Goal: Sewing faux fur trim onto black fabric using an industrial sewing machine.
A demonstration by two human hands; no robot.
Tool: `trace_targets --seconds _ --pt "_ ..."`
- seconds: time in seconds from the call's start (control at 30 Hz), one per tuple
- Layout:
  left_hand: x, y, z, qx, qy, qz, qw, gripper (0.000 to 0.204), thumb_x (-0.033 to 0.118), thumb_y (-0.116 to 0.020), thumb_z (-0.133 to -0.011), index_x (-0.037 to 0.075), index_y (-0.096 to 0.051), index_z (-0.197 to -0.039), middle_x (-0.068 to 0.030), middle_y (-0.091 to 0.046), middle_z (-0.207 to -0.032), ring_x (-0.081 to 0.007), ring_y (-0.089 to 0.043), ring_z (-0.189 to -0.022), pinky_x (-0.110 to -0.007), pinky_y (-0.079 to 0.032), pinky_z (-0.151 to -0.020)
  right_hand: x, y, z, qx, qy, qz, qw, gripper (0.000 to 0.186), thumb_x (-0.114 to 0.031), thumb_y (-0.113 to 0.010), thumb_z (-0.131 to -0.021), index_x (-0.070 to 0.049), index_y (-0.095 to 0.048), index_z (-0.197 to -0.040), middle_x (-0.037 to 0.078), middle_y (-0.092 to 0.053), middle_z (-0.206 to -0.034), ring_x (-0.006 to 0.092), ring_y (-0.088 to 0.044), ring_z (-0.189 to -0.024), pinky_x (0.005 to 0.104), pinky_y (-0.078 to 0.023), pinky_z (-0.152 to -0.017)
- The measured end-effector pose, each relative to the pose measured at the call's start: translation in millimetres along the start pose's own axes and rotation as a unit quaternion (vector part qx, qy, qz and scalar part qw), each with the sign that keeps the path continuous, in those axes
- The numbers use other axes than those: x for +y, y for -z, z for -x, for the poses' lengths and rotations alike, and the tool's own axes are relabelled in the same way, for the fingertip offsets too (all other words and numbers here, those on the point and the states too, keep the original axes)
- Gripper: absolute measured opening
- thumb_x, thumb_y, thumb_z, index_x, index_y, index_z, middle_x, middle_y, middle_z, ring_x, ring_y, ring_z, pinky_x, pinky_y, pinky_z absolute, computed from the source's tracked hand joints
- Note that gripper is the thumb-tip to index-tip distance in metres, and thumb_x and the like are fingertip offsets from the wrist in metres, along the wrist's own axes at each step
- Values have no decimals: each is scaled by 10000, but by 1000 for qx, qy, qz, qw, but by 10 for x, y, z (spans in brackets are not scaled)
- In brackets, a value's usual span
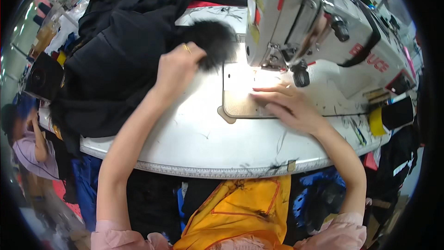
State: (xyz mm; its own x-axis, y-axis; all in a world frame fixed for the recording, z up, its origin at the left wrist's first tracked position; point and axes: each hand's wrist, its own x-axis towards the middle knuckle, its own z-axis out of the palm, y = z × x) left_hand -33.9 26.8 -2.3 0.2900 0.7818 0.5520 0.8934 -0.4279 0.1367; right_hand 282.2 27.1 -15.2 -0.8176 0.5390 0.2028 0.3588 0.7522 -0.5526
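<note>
My left hand (179,68) is closed, pinching the edge of a fluffy black fur piece (210,41) above the white table. The fur is smeared by motion. Beside it, to the left, lies a large heap of black fabric (118,60). My right hand (291,106) rests over the metal bed of the white sewing machine (323,28), fingers stretched toward the lit needle area, slightly blurred. I see nothing held in it. Part of the needle and presser foot is lost in the glare of the lamp.
A measuring tape strip (185,169) runs along the front edge of the table (185,143). Small tools (357,132) and a yellow-and-black roll (391,116) are at the right. Another person (34,146) sits at the far left. Loose threads lie on the tabletop.
</note>
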Motion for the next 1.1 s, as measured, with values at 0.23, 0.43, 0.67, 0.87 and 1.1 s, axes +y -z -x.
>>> trace_targets --seconds 0.23,0.43,0.67,0.87,1.1 --pt "19 -777 -686 82 -145 75 983 207 134 -621 -713 118 -683 -910 -1 -666 -975 -193 -640 -920 -338 -539 -653 1138 -186 232 51 -144 308 939 288 -215 -590 -902 -127 -616 -1175 82 -638 -1155 245 -607 -1020 371 -450 -907" --pt "-4 -840 -694 48 -235 -1 971 111 151 -629 -727 119 -652 -831 46 -628 -895 -135 -618 -879 -284 -489 -545 1539 -329 310 57 -150 259 952 280 -210 -648 -833 -99 -633 -1090 127 -639 -1106 285 -620 -973 392 -483 -835" --pt "157 -344 -297 19 -316 12 949 150 152 -638 -720 167 -647 -869 54 -604 -884 -77 -606 -926 -251 -396 -494 524 -119 18 26 17 398 917 376 -167 -628 -794 -131 -600 -1167 53 -590 -1078 204 -604 -799 321 -478 -630" --pt "502 -219 -10 -2 -310 54 949 290 121 -613 -720 98 -670 -1003 16 -627 -935 -140 -649 -885 -256 -519 -626 -121 -14 -12 99 89 320 938 519 -98 -625 -751 -150 -569 -1264 -45 -557 -1157 132 -640 -737 269 -503 -511" --pt "555 -213 11 14 -300 -19 954 257 111 -627 -698 85 -667 -951 5 -651 -931 -127 -646 -859 -216 -487 -608 -45 -63 -53 48 65 387 918 445 -126 -573 -791 -159 -586 -1235 -57 -553 -1160 83 -604 -716 231 -462 -517"
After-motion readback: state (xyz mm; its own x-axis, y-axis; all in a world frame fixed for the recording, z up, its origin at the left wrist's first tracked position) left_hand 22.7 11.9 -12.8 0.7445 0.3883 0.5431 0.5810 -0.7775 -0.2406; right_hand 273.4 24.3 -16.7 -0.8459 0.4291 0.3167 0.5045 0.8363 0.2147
